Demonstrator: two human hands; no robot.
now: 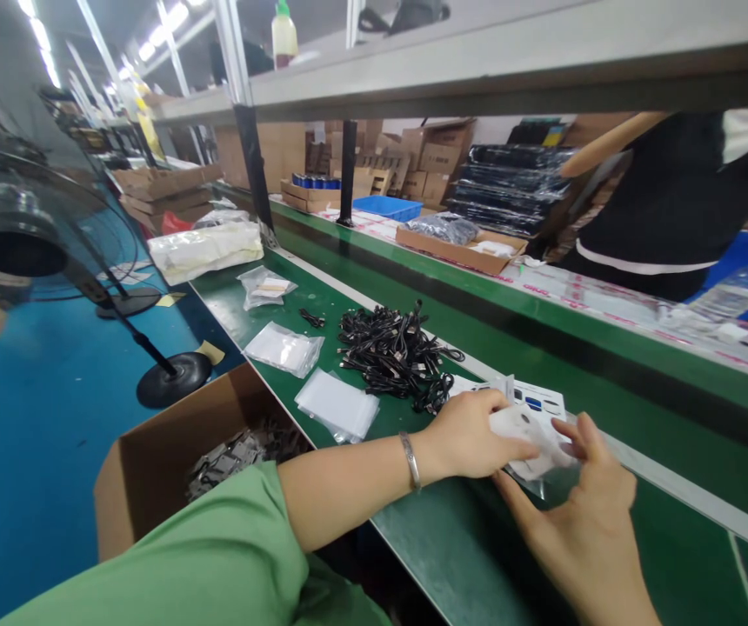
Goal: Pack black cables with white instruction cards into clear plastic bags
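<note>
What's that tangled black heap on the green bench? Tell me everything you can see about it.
It is a loose heap of thin black cables, with a slight plastic sheen, looped and tangled together; any connector ends are too small to make out. It lies in a low mound on a green conveyor belt, and its near end comes close to the person's left hand.

Near two o'clock, the picture's edge cuts off a co-worker. At five o'clock, the left hand and right hand partly hide a white packet.
</note>
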